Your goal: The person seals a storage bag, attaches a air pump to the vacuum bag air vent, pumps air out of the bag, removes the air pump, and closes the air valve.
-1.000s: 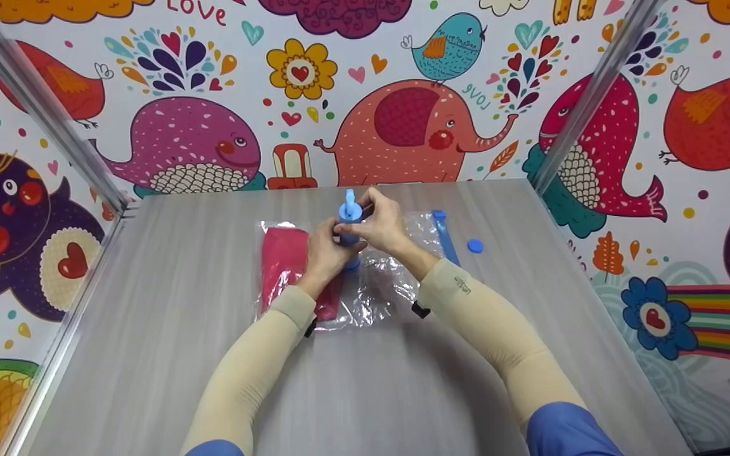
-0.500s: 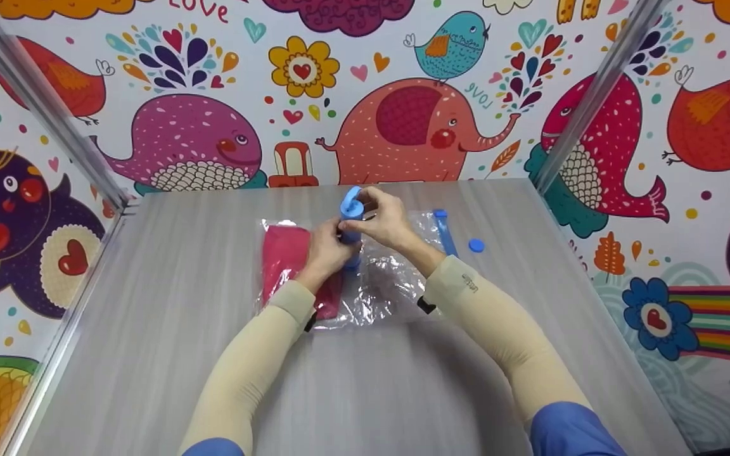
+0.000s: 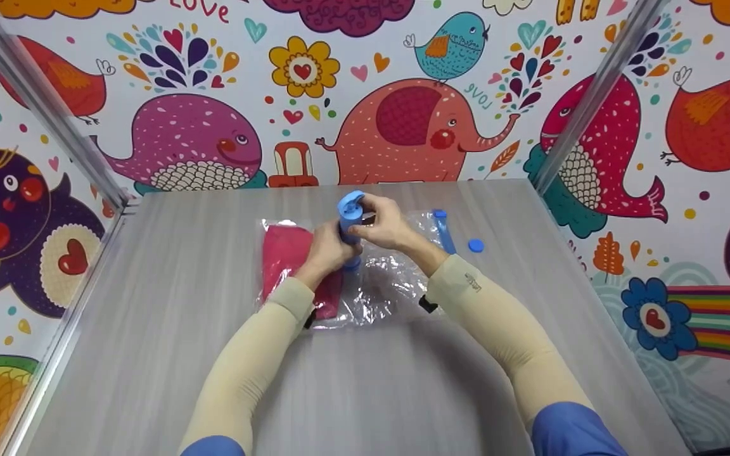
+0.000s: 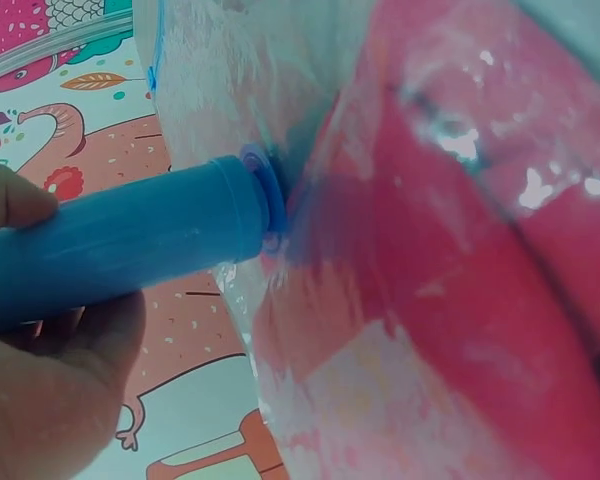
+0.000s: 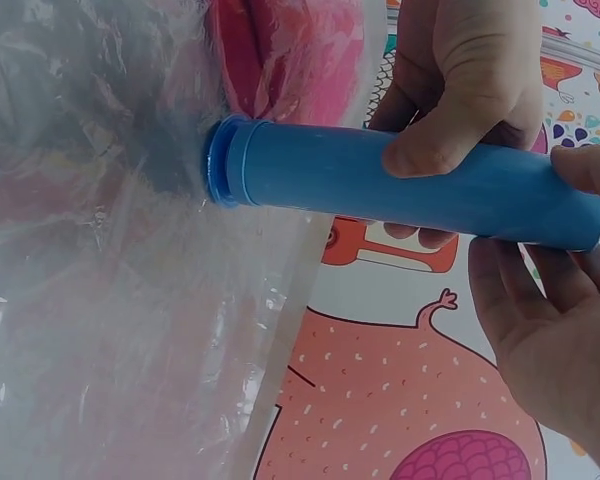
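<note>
A blue hand pump stands upright with its flanged foot on the clear plastic bag. My left hand grips the pump's barrel around its middle. With thumb and fingers, my right hand holds the upper end, near the handle. In the right wrist view both hands wrap the barrel at neighbouring spots. The left wrist view shows the pump's foot against the bag's film. Folded pink fabric fills the bag's left part.
A round blue cap lies on the table to the right of the bag. A blue strip runs along the bag's right edge. Printed wall panels border the grey wooden table at the back and sides.
The pump's top handle has turned from edge-on to facing sideways and sits slightly lower. My right hand has turned with it and shifted a little right; the left keeps its grip.
</note>
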`<state>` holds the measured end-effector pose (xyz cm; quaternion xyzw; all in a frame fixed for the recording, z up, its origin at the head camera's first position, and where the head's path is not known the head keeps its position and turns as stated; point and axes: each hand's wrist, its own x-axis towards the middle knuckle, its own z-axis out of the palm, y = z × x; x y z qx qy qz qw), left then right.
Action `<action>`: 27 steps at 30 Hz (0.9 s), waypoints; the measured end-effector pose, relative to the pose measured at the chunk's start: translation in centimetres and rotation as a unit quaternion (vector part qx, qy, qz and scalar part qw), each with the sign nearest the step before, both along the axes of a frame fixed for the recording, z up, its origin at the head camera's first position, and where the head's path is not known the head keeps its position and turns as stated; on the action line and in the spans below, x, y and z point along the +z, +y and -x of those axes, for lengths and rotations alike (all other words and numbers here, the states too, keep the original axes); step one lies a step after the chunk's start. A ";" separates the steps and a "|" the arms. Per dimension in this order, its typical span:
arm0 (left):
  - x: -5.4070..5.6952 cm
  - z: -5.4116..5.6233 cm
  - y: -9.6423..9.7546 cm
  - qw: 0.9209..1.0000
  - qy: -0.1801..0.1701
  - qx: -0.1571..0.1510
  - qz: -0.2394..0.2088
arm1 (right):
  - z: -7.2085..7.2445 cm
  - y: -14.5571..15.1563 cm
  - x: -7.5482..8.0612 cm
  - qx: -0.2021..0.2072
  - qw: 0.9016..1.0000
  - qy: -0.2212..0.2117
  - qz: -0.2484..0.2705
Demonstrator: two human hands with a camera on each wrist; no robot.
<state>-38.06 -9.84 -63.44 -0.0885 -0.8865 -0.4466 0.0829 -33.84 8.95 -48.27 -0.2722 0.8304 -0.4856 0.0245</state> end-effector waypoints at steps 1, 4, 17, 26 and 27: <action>0.2 -0.2 0.0 1.000 0.000 -0.002 -0.002 | 0.0 0.0 0.0 0.000 1.000 0.003 0.000; 2.0 -1.6 0.1 1.000 0.010 -0.006 -0.013 | 0.0 -0.1 0.0 -0.011 1.000 0.010 -0.006; 3.3 -2.6 -0.1 0.998 0.015 0.018 -0.060 | -0.2 -1.0 -0.1 -0.092 0.994 0.040 -0.039; 8.8 -6.8 1.0 0.998 0.016 0.038 -0.046 | -0.5 -1.7 -0.3 -0.144 0.987 0.037 -0.054; 9.0 -7.0 1.1 0.998 0.013 0.043 -0.043 | -0.5 -1.7 -0.3 -0.146 0.987 0.039 -0.054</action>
